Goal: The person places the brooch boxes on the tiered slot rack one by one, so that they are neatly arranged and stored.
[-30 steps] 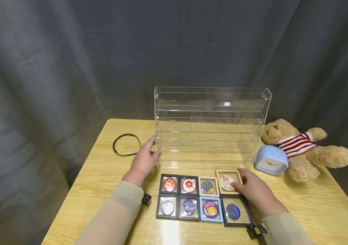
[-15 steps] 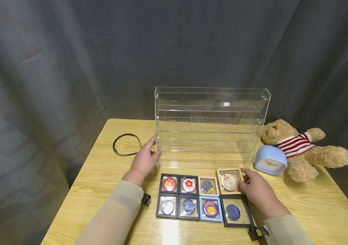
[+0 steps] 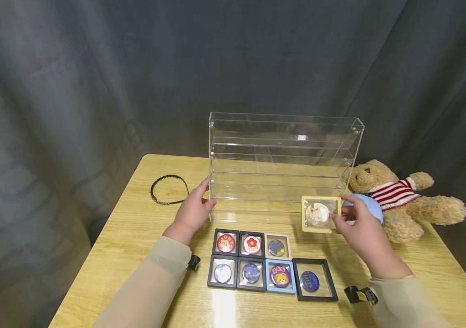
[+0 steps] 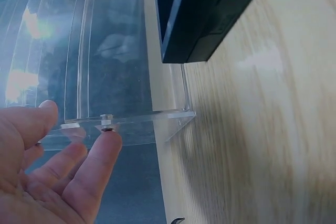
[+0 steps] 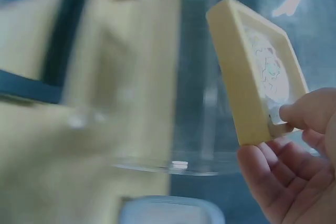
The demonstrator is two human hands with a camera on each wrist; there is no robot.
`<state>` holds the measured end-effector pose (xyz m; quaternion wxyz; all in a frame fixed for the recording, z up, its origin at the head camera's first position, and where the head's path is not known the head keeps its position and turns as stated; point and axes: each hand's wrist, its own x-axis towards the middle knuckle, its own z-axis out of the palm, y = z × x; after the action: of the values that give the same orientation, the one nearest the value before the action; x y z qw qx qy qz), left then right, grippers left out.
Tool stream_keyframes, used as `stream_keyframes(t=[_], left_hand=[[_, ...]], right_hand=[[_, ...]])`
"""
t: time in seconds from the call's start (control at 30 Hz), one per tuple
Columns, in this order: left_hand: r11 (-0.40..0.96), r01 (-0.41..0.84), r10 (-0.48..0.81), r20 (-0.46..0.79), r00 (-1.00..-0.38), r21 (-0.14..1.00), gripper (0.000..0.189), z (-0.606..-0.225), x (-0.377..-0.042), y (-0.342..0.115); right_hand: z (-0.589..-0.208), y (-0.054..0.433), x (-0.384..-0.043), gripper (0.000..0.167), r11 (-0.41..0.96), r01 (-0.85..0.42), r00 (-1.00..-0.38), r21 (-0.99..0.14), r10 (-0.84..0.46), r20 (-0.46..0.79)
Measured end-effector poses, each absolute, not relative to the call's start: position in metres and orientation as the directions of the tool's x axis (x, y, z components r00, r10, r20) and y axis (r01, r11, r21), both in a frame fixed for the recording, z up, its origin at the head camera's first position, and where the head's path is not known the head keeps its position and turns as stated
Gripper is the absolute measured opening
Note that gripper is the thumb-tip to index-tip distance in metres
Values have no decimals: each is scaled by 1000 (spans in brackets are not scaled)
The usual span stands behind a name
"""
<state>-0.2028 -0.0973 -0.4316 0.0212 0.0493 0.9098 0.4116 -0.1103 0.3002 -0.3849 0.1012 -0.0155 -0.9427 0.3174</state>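
A clear acrylic display shelf with several tiers stands upright on the table. My left hand holds its left side panel, the thumb at the front edge and a fingertip against a small metal fitting, seen in the left wrist view. My right hand pinches the right edge of a yellow square frame, thumb in front and fingers behind. The frame is raised and tilted upright before the lower right of the shelf, with a pale round badge inside. More framed badges lie in front of the shelf, including a large black frame.
A light blue clock sits right of the shelf, partly hidden by my right hand. Behind it lies a teddy bear in a striped top. A black hairband rests at left. A dark curtain hangs behind the table.
My right hand has lifted the yellow frame off the table from beside the other frames, moving it up and right toward the shelf and tipping it upright. The left hand has stayed at the shelf.
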Motion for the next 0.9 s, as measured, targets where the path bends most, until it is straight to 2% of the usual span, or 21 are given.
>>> stream_keyframes(t=[0.2, 0.43, 0.9], left_hand=[[660, 72, 112, -3, -994, 748, 75, -431, -204, -98], [657, 74, 119, -6, -993, 751, 77, -429, -203, -98], [673, 86, 130, -3, -992, 735, 79, -430, -201, -96]], right_hand=[[-331, 310, -129, 71, 778, -38, -956, -628, 155, 250], [-288, 319, -156, 68, 749, 20, -940, -662, 241, 243], [-267, 325, -195, 63, 661, 21, -925, -750, 297, 237]])
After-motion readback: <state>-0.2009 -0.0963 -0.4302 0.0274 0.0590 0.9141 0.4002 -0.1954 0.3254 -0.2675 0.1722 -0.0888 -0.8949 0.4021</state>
